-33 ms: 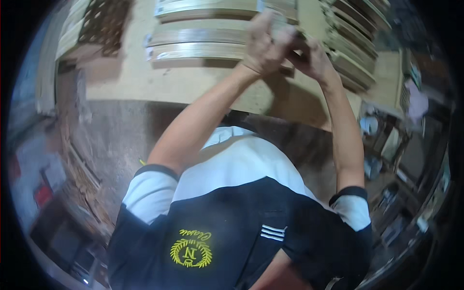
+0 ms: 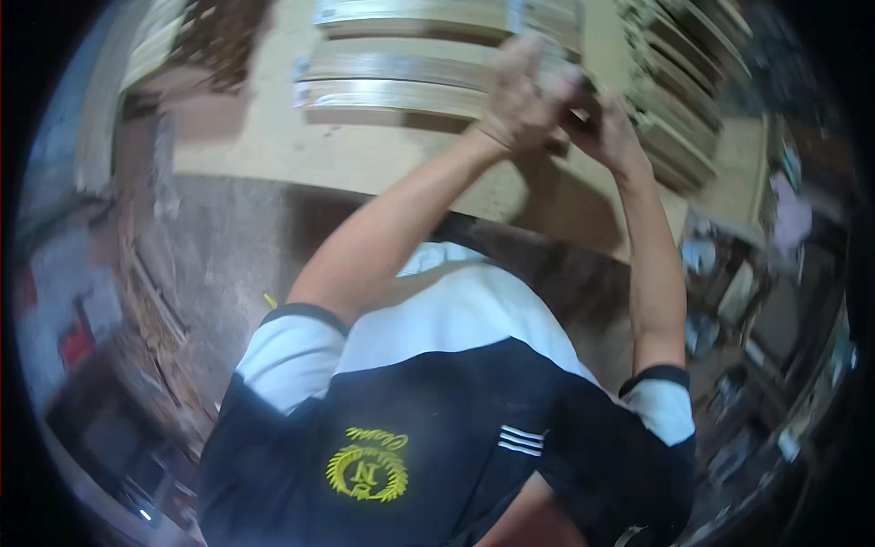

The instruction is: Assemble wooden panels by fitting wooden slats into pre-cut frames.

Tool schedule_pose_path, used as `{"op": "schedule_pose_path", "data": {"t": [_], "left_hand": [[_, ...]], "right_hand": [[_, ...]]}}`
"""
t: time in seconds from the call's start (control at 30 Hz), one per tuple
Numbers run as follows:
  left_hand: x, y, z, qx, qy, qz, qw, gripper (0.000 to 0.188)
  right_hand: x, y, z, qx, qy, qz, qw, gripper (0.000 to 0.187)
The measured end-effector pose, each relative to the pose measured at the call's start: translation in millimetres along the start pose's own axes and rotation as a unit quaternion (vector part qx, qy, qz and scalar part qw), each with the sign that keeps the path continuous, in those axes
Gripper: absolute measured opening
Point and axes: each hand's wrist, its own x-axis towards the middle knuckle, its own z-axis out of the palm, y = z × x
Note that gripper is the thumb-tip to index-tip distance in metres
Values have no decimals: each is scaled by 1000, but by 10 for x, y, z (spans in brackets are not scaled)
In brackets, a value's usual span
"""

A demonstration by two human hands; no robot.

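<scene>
Both my arms reach forward over a pale wooden workbench [image 2: 383, 159]. My left hand [image 2: 524, 96] is curled, back of the hand up, at the right end of a stack of long curved wooden mouldings [image 2: 392, 91]. My right hand [image 2: 609, 135] meets it from the right, fingertips touching the left hand's fingers. The picture is blurred, and whatever lies between the fingers is hidden. More moulding strips [image 2: 410, 14] lie farther back on the bench.
A slanted pile of wooden strips [image 2: 674, 118] lies at the bench's right end. Clutter and small items fill the floor and shelves at the right [image 2: 738, 292]. Wood scraps and boards line the brown floor at the left [image 2: 150, 301].
</scene>
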Motion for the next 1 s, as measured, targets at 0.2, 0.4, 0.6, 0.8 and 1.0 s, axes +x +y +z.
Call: {"op": "schedule_pose_path", "data": {"t": [0.2, 0.4, 0.6, 0.8, 1.0], "left_hand": [[19, 331, -587, -295, -28, -288, 911, 42], [-257, -503, -1938, -106, -25, -264, 958, 103], [-905, -2562, -3901, 208, 247, -582, 746, 95], [-1091, -3517, -4790, 12, 283, -615, 736, 63], [-1202, -3532, -5454, -152, 204, -733, 631, 51]], "right_hand": [[-438, -308, 400, -156, 34, 14, 987, 13], [-1042, -920, 1038, 89, 206, 355, 908, 54], [-1064, -1668, 1590, 153, 134, 501, 841, 32], [397, -1781, 2466, 153, 59, 398, 903, 31], [1511, -1926, 3099, 224, -22, 324, 919, 32]]}}
